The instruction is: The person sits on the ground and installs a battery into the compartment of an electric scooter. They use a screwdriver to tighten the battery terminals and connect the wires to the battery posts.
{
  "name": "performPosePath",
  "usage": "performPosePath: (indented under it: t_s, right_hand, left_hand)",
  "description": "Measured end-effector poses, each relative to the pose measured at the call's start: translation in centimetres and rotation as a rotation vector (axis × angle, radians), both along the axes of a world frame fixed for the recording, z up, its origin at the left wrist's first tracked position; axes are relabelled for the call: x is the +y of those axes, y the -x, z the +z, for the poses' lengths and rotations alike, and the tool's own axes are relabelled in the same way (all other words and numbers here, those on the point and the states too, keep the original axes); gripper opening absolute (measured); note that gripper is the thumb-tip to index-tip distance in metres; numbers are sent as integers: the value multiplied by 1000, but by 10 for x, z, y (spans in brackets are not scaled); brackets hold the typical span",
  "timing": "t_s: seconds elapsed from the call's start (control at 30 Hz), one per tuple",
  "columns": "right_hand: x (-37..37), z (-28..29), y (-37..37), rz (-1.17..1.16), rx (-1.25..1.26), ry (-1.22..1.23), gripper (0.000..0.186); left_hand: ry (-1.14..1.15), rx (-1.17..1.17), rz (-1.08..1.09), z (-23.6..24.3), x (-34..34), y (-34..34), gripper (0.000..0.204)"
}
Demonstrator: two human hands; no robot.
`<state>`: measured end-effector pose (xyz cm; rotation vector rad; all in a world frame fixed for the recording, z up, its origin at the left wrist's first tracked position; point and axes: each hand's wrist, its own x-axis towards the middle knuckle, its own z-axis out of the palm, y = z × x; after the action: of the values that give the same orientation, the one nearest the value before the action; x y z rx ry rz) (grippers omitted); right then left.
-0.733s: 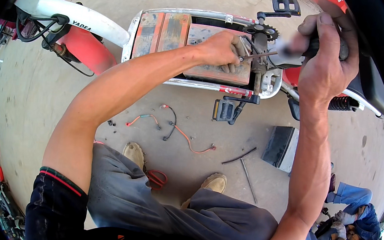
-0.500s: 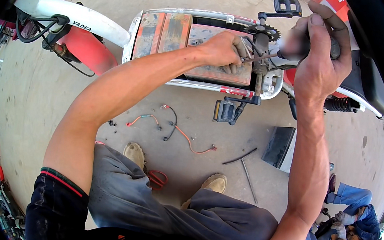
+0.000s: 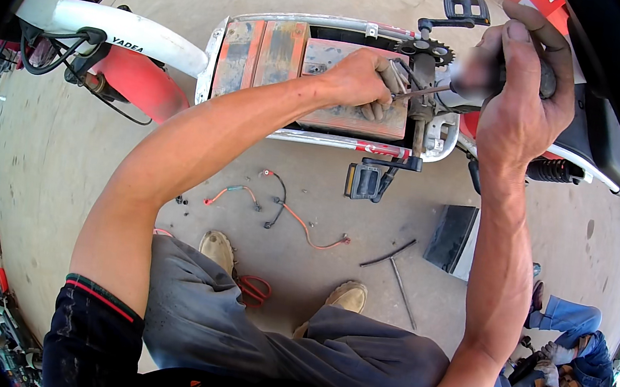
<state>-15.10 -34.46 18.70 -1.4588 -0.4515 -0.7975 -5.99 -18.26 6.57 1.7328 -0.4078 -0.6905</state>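
My left hand [image 3: 362,80] reaches across the open battery bay [image 3: 266,49] of a bike frame and is closed on a small metal piece [image 3: 396,72] beside the crank [image 3: 417,121]. My right hand [image 3: 528,89] grips the handle of a screwdriver-like tool [image 3: 476,71]. Its thin shaft [image 3: 424,93] points left to where my left hand holds the piece. A toothed sprocket [image 3: 424,49] sits just above the two hands. One black pedal [image 3: 466,8] sticks up and another pedal [image 3: 364,181] hangs below the frame.
Loose orange and black wires [image 3: 285,210], two thin metal rods [image 3: 394,262], a black box [image 3: 451,238] and red-handled pliers [image 3: 256,289] lie on the concrete by my feet. A white fender [image 3: 114,26] is at left. Another person [image 3: 559,371] crouches at lower right.
My right hand has shifted slightly with the tool near the sprocket. My left hand stays at the crank.
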Motion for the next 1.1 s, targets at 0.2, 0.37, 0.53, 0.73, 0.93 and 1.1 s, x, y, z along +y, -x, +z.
performPosePath:
  t_s: [0.2, 0.37, 0.53, 0.73, 0.93, 1.1]
  right_hand:
    - [1, 0, -1, 2, -24, 26, 22]
    - [2, -2, -1, 10, -18, 35, 22]
    - [2, 2, 3, -25, -39, 284, 21]
    - [6, 24, 23, -201, -1, 808, 35]
    - [-6, 26, 20, -177, 128, 534, 35]
    - [17, 50, 48, -362, 178, 719, 37]
  left_hand:
    - [1, 13, -2, 1, 1, 0, 21]
    - [25, 12, 24, 1, -1, 0, 15]
    - [38, 80, -18, 0, 3, -3, 22]
    - [85, 59, -51, -1, 10, -6, 24]
    - [24, 47, -74, 6, 7, -2, 29]
    - [-29, 6, -20, 2, 7, 0, 29]
